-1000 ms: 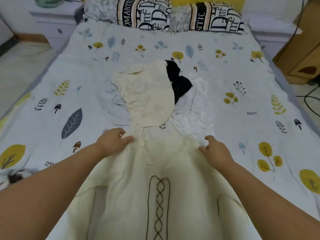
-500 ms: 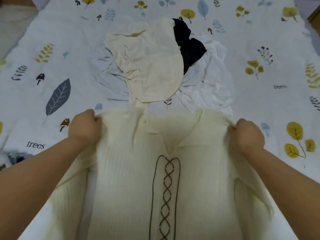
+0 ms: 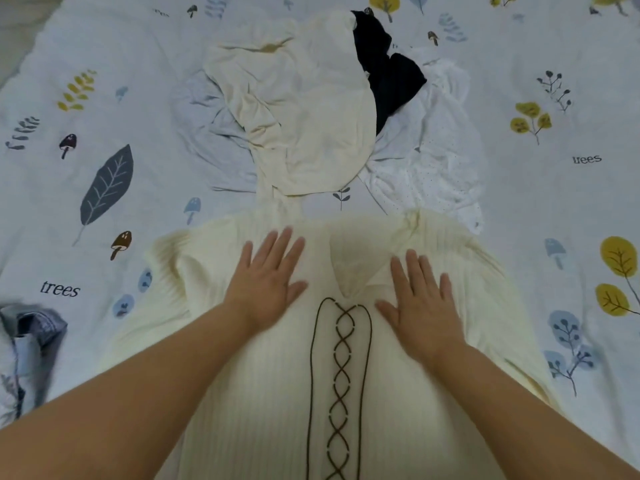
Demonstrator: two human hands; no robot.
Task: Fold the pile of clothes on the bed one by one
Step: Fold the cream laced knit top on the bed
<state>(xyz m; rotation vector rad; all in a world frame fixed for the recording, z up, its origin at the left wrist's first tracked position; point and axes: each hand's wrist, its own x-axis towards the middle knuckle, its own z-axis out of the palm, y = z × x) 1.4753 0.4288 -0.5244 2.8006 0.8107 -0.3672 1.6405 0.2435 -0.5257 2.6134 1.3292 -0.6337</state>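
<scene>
A cream ribbed knit sweater [image 3: 256,403] with dark brown lacing down its front lies spread face up on the bed in front of me. My left hand [image 3: 268,278] presses flat on its chest, left of the collar, fingers straight. My right hand [image 3: 420,299] lies flat on the right side of the collar in the same way. Beyond the sweater sits the pile: a crumpled cream garment [image 3: 304,109] on top, a black garment [image 3: 388,71] to its right, a white dotted one [image 3: 436,161] and a pale blue-grey one [image 3: 204,123] underneath.
The bed sheet [image 3: 104,81] is pale blue with leaf, mushroom and tree prints and spreads wide on both sides of the pile. A blue-grey folded cloth [image 3: 27,344] lies at the left edge near my left forearm.
Both hands let go of the sweater's shoulders and came inward onto its chest, now lying flat with straight fingers. The sweater has settled flat on the bed.
</scene>
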